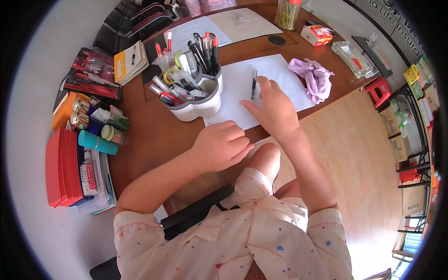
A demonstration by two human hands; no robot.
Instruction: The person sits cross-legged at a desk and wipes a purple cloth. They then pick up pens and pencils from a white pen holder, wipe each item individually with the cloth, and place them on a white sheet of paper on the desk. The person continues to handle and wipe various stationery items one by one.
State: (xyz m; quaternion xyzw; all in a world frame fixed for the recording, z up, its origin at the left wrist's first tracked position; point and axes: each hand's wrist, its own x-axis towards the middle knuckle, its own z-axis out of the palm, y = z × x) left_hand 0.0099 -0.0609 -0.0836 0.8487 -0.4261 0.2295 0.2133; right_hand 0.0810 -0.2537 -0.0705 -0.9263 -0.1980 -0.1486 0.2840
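Note:
My right hand [274, 108] hovers over the near part of a large white sheet of paper [273, 66], thumb and fingers apart, holding nothing. Just beyond its fingertips, a pen with a dark barrel [253, 85] lies on the sheet; a gap between finger and pen is hard to judge. Curled into a loose fist, my left hand [224, 147] is at the desk's near edge, with nothing visible in it. A white desk organizer with a grey rim [201, 110] stands left of the pen, filled with pens, markers and yellow-green-handled scissors [169, 75]. A crumpled lilac cloth [313, 82] rests on the sheet's right edge.
Left on the wooden desk [140, 154] are red folders [63, 168], a teal cylinder [98, 141], small bottles and notebooks [131, 63]. Further back are a tissue pack [316, 35], a clear jar [287, 15] and papers. A red stool [379, 92] and shelving stand at right.

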